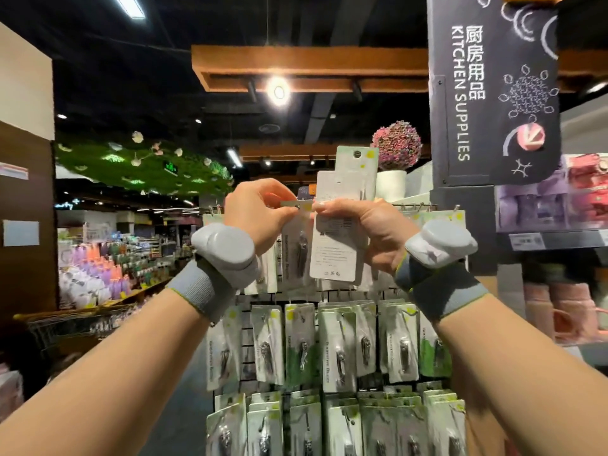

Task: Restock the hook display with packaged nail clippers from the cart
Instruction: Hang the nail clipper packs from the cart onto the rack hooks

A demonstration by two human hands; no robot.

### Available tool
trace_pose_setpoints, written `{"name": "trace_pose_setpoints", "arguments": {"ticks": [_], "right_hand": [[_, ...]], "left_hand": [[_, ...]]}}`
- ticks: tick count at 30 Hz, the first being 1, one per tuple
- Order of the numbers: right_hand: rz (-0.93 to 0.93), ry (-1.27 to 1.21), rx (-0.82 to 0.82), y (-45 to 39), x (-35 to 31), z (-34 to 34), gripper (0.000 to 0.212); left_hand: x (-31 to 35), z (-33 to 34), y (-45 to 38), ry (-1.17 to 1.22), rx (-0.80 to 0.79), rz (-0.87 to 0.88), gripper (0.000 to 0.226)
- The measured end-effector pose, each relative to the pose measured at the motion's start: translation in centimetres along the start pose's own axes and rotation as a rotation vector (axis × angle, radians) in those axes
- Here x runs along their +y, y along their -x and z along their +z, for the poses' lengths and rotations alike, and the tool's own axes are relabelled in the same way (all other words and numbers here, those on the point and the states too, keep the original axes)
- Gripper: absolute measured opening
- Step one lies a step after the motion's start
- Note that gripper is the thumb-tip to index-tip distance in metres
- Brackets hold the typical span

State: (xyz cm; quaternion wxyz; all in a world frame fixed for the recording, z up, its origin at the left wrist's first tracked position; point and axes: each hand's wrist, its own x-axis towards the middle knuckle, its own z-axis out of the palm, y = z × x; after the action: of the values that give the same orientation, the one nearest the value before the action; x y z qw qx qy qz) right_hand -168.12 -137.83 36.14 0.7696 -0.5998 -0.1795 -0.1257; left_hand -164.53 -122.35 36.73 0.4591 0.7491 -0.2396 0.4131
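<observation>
Both hands are raised at the top row of the hook display [332, 297], a dark grid panel hung with rows of packaged nail clippers [335, 353]. My left hand [260, 215] pinches the top edge of one nail clipper pack [297, 245] hanging at a hook. My right hand [358, 232] grips a bundle of white-backed nail clipper packs [335, 255], some sticking up above the fingers. The right thumb also touches the top edge of the single pack. Grey bands with sensors sit on both wrists.
A dark "Kitchen Supplies" sign [493, 90] hangs at upper right beside shelves of purple and pink goods [552, 199]. A wire cart [75, 324] stands at lower left. A store aisle with colourful stock [108, 271] runs behind on the left.
</observation>
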Motion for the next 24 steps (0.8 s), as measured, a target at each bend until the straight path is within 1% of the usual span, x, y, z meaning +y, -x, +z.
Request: {"name": "trace_pose_setpoints", "arguments": {"ticks": [4,8,11,13,15,18,22,24], "right_hand": [[-0.003,0.065,0.010,-0.6,-0.1,-0.2,0.015],[-0.015,0.025,0.024,-0.6,0.0,-0.4,0.014],[-0.008,0.009,0.011,-0.5,0.0,-0.5,0.008],[0.001,0.007,0.003,-0.4,0.0,-0.6,0.008],[0.013,0.020,0.011,-0.5,0.1,-0.7,0.009],[0.022,0.013,0.023,-0.5,0.3,-0.8,0.009],[0.029,0.026,-0.009,-0.6,0.4,-1.3,0.008],[0.024,0.031,-0.027,-0.6,0.3,-1.4,0.007]], "left_hand": [[-0.1,0.0,-0.5,-0.003,0.003,-0.009,0.009],[-0.2,0.1,-0.7,-0.048,-0.032,-0.017,0.010],[-0.4,-0.1,-0.9,0.041,-0.030,-0.087,0.012],[-0.4,0.0,-0.9,0.055,-0.026,-0.121,0.012],[-0.3,0.3,-0.9,-0.008,-0.034,-0.115,0.011],[-0.4,0.6,-0.8,-0.187,-0.058,-0.099,0.012],[-0.5,1.3,-0.6,-0.271,-0.046,-0.098,0.015],[-0.4,1.4,-0.6,-0.343,-0.039,-0.073,0.012]]}}
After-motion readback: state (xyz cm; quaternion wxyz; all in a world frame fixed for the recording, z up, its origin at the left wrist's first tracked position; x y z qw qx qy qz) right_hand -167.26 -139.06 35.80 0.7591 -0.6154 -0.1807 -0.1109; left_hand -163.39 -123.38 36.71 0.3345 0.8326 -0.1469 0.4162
